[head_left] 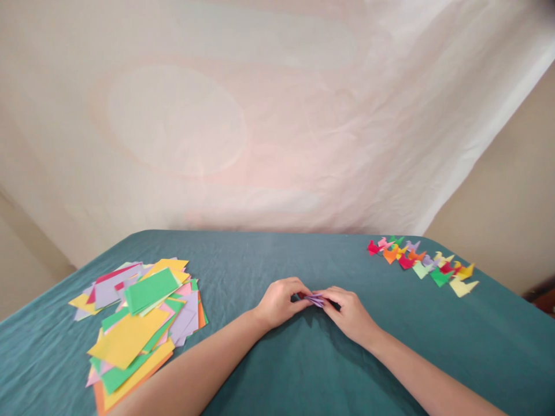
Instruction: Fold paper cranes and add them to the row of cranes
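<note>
A small folded piece of purple paper (315, 299) is held between my two hands, just over the middle of the table. My left hand (284, 300) pinches its left end between thumb and fingers. On the other side, my right hand (349, 310) grips the right end in the same way. Several layers of the paper show at the fingertips, partly covered by them. The exact folds are too small to make out.
Loose coloured paper sheets (147, 323) lie in a spread pile at the left, partly behind my left forearm. Several folded paper birds (441, 277) stand in rows at the far right. A dark green cloth (260, 254) covers the table, with a pale hanging sheet (277, 144) behind it.
</note>
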The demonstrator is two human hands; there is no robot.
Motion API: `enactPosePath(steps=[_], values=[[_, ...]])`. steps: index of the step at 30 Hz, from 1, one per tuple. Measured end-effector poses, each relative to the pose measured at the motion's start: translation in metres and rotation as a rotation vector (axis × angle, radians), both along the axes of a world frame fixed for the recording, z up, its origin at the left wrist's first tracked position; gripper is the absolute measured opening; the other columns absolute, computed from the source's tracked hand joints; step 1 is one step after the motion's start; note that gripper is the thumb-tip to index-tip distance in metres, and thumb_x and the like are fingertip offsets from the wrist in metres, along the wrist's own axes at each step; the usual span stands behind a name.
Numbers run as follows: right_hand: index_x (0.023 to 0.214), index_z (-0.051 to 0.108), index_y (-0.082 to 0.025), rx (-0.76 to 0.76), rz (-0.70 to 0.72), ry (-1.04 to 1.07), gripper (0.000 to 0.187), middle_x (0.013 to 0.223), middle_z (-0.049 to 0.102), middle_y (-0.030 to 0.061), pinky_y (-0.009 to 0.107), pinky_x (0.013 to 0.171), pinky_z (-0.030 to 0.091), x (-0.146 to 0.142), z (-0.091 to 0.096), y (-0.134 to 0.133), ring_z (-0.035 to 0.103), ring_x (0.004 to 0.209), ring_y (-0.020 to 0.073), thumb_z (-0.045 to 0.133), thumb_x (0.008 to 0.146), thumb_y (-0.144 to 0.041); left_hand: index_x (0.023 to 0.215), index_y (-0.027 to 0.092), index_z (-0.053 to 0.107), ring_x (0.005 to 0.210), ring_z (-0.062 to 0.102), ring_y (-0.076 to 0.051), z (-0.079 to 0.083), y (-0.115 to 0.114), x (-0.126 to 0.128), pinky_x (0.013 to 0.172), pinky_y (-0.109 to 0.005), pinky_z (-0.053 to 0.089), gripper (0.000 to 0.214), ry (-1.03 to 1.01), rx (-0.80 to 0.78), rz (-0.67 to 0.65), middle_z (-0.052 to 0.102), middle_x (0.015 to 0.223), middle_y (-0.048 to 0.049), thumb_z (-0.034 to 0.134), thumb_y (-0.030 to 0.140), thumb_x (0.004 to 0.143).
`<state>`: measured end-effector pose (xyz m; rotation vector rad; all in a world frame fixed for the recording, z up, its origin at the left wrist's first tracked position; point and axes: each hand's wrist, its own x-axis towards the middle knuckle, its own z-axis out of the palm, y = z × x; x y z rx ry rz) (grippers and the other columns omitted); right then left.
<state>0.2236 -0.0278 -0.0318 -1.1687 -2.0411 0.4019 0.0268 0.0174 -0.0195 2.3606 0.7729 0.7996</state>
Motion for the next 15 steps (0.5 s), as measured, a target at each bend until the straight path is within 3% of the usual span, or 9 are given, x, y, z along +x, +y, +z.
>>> enactPosePath(steps=[6, 10, 15], values=[[0.100, 0.065, -0.022, 0.039, 0.063, -0.023, 0.025, 0.090, 0.068, 0.0048, 0.031, 0.074, 0.049, -0.0013, 0.0054, -0.0034, 0.062, 0.080, 0.0167, 0.046, 0.085, -0.017, 0.089, 0.020, 0.069, 0.075, 0.058, -0.014, -0.0010, 0.0013, -0.0008, 0.069, -0.023, 0.044, 0.018, 0.001, -0.013, 0.043, 0.065, 0.082, -0.0027, 0.055, 0.031, 0.085], [0.090, 0.065, -0.021, 0.033, 0.019, 0.034, 0.015, 0.086, 0.067, 0.0044, 0.032, 0.076, 0.048, -0.0017, 0.0060, -0.0027, 0.061, 0.081, 0.0179, 0.052, 0.084, -0.025, 0.088, 0.020, 0.069, 0.073, 0.057, -0.013, -0.0013, 0.0012, -0.0007, 0.068, -0.022, 0.044, 0.019, 0.007, -0.015, 0.037, 0.064, 0.081, -0.0026, 0.055, 0.031, 0.085], [0.082, 0.063, -0.021, 0.012, 0.007, 0.074, 0.016, 0.081, 0.065, 0.0034, 0.029, 0.073, 0.047, -0.0019, 0.0020, -0.0004, 0.060, 0.077, 0.0166, 0.049, 0.088, -0.026, 0.088, 0.018, 0.067, 0.071, 0.056, -0.012, -0.0003, -0.0004, 0.0002, 0.067, -0.021, 0.043, 0.019, -0.009, -0.026, -0.008, 0.064, 0.081, -0.0023, 0.052, 0.029, 0.087]])
